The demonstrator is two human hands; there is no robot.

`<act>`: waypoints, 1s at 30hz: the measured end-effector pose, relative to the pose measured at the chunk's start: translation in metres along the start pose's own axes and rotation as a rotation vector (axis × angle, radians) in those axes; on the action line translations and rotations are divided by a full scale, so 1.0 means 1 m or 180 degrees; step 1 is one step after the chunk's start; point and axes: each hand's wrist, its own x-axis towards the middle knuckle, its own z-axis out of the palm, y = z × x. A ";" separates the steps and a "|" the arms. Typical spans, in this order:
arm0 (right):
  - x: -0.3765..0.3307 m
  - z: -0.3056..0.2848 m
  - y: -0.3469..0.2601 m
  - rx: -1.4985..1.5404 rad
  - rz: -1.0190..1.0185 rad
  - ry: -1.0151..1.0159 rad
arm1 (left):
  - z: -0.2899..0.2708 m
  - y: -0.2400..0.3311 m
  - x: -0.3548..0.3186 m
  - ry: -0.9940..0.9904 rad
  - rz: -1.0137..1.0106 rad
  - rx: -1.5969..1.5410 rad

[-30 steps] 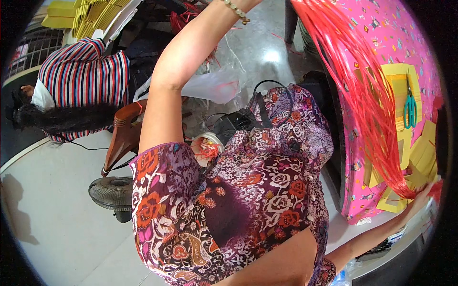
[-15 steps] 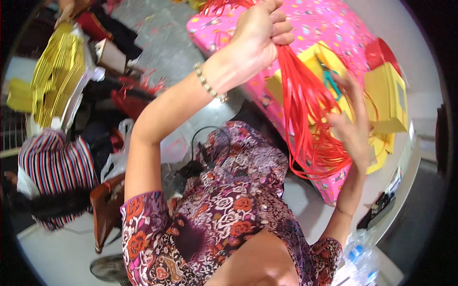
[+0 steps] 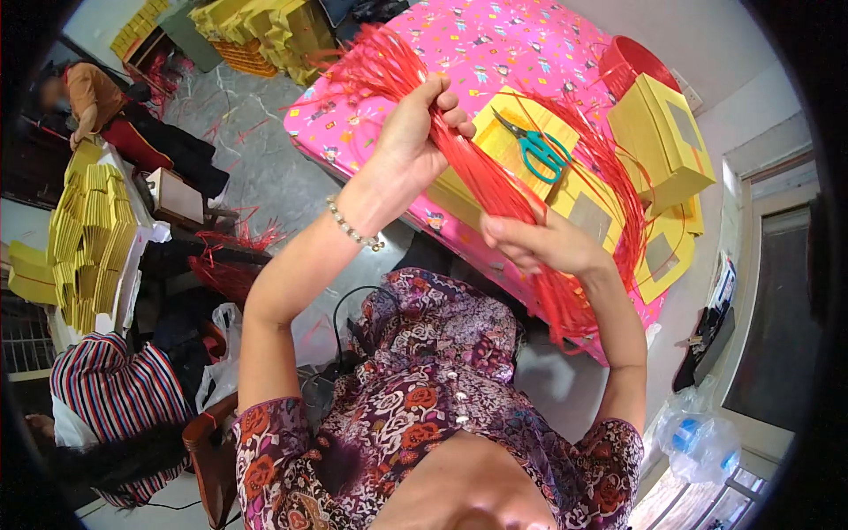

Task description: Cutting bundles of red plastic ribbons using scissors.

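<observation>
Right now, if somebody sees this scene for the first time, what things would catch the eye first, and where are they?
First, the thick bundle of red strips at the centre, clutched by the left hand near its upper end and by the right hand lower down. Behind it lies a bright pink patterned cloth over the table, carrying yellow boxes and teal-handled scissors. At far left stand stacks of yellow folded pieces.

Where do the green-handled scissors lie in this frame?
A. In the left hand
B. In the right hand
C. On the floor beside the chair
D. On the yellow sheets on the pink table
D: the scissors lie on the yellow sheets, while left hand and right hand both grip the red strips.
</observation>
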 end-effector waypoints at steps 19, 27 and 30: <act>-0.098 -0.137 0.066 -0.2825 0.0356 0.1173 | -0.073 -0.004 0.082 0.0763 0.0127 -0.0289; -0.091 -0.135 0.099 -0.2796 0.0410 0.1016 | -0.078 -0.022 0.081 0.0593 0.0241 0.0348; -0.088 -0.118 0.070 -0.2459 0.0594 0.0833 | -0.080 -0.022 0.068 0.0618 0.0601 0.0686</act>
